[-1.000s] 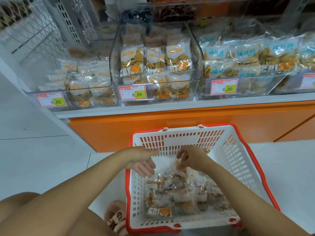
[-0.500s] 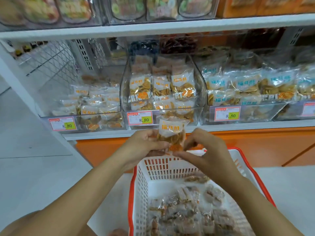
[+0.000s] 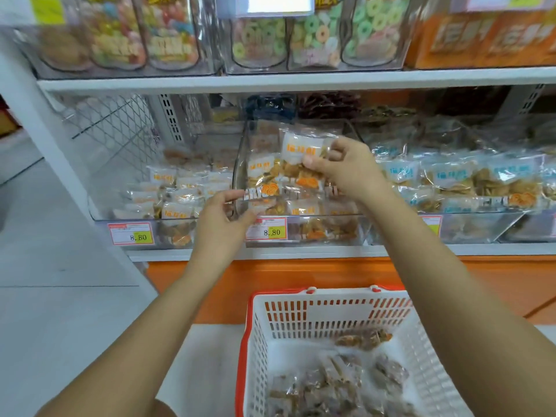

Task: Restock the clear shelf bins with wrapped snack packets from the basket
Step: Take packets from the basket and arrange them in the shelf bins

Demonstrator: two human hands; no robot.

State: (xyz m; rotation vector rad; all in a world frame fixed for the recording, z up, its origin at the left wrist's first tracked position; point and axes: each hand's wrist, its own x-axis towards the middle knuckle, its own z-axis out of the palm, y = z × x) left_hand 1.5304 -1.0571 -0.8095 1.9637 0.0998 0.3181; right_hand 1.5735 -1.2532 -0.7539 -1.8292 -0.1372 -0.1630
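Note:
My right hand point(image 3: 346, 167) pinches a clear snack packet point(image 3: 301, 152) with an orange-lettered white label, holding it over the middle clear bin point(image 3: 240, 176), which holds several like packets. My left hand point(image 3: 224, 219) is at that bin's front left corner, fingers loosely curled beside the clear wall; whether it touches is unclear. Below, the white basket with a red rim point(image 3: 337, 308) stands on the floor with several wrapped packets point(image 3: 346, 383) in it.
A left bin point(image 3: 126, 218) holds orange-labelled packets and a right bin point(image 3: 481, 224) holds blue-labelled ones. Price tags point(image 3: 266, 231) read 8.80. An upper shelf point(image 3: 301, 79) carries jars of ring candies. An orange base panel point(image 3: 301, 272) runs under the shelf.
Both hands rose from the basket with one packet. The right hand now carries it alone up over the middle bin, and the left hand has let go and moved to the bin's front corner.

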